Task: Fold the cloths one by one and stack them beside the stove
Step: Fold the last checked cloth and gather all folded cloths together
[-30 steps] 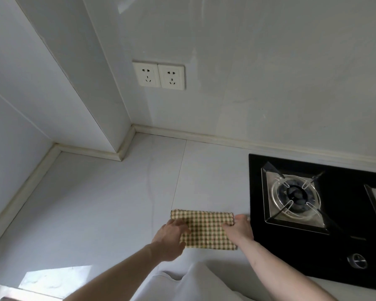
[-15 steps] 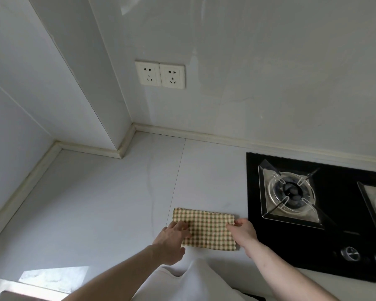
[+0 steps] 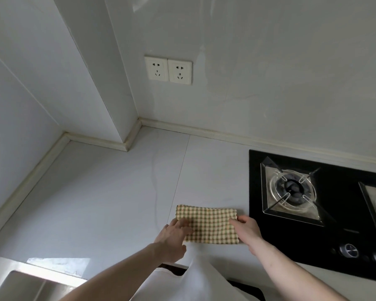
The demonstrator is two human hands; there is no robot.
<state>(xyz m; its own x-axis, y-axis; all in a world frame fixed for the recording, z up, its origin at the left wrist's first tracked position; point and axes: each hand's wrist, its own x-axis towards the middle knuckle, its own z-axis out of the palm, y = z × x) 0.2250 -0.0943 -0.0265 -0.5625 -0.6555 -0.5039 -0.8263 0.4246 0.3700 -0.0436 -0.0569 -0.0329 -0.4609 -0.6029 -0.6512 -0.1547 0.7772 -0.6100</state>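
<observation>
A folded yellow-and-green checked cloth (image 3: 208, 223) lies flat on the white countertop (image 3: 109, 205), just left of the black gas stove (image 3: 339, 231). My left hand (image 3: 172, 237) rests on the cloth's left edge with fingers laid flat over it. My right hand (image 3: 246, 229) touches the cloth's right edge, fingers extended onto the fabric. Only this one cloth is visible.
The stove's left burner (image 3: 291, 189) and its knobs (image 3: 348, 250) sit right of the cloth. A steel sink (image 3: 15, 281) shows at the lower left. Two wall sockets (image 3: 168, 70) are on the back wall. A white garment (image 3: 195, 281) hangs below my arms.
Both hands stay on the cloth's two ends; my right hand has slid slightly outward. The cloth lies in the same spot, and the camera view shifted a little.
</observation>
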